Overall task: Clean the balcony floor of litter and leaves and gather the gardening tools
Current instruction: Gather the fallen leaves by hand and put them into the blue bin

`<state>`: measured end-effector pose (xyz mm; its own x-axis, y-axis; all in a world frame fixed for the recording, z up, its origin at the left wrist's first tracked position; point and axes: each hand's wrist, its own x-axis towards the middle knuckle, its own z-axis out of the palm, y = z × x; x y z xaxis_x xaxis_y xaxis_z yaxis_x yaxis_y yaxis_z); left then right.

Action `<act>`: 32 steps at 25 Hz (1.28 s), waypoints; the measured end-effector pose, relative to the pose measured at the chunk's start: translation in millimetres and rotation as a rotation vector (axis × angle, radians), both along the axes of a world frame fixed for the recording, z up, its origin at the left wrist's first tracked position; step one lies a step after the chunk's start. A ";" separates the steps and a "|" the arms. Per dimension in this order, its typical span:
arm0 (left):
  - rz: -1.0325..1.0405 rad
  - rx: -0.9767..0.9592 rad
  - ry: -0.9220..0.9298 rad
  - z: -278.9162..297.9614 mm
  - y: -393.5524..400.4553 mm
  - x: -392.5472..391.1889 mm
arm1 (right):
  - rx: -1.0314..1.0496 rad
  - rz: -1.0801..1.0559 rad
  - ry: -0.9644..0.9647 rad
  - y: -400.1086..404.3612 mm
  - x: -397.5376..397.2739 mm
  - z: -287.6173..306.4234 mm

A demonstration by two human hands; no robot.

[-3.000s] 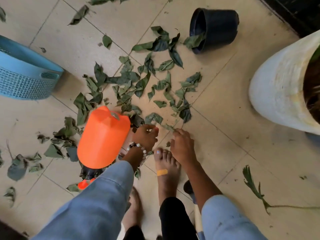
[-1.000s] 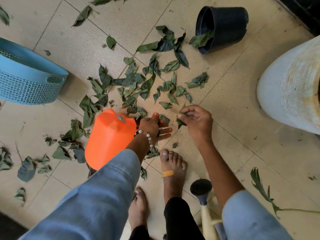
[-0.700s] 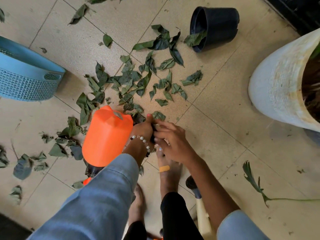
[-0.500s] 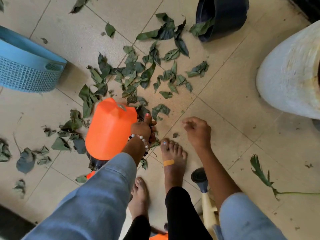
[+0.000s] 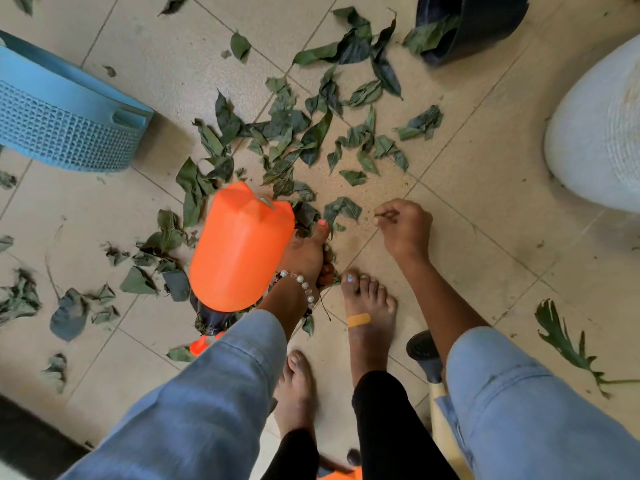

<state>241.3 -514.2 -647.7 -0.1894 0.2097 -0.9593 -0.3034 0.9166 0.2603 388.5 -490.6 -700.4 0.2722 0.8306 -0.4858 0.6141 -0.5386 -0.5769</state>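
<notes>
Leaf collection in hand: left hand [image 5: 306, 256] clutches gathered leaves [image 5: 304, 216], right hand [image 5: 405, 230] pinches a scrap; next, presumably, the scattered leaves [image 5: 311, 133] ahead.

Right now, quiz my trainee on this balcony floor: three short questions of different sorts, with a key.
1. True or false: the left hand holds a bunch of green leaves.
2. Which lies tipped on its side? A) black plastic plant pot B) pale woven planter
3. Fill in: the right hand pinches a small bit of litter over the ____ floor tiles.

Key: 1 true; 2 A; 3 beige.
</notes>
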 end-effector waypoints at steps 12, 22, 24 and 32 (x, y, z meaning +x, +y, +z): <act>0.108 0.046 -0.022 -20.3 65.3 -2.6 | 0.087 0.680 -0.413 78.1 -14.9 -23.6; 0.183 -0.060 -0.100 4.8 76.7 21.6 | 0.021 0.139 0.287 52.2 -2.0 79.6; 0.156 -0.060 -0.102 11.7 75.1 30.3 | -0.039 0.262 0.233 39.9 -13.3 93.9; 0.335 -0.065 -0.101 2.7 66.9 19.6 | -0.121 0.900 0.316 49.7 -14.3 94.0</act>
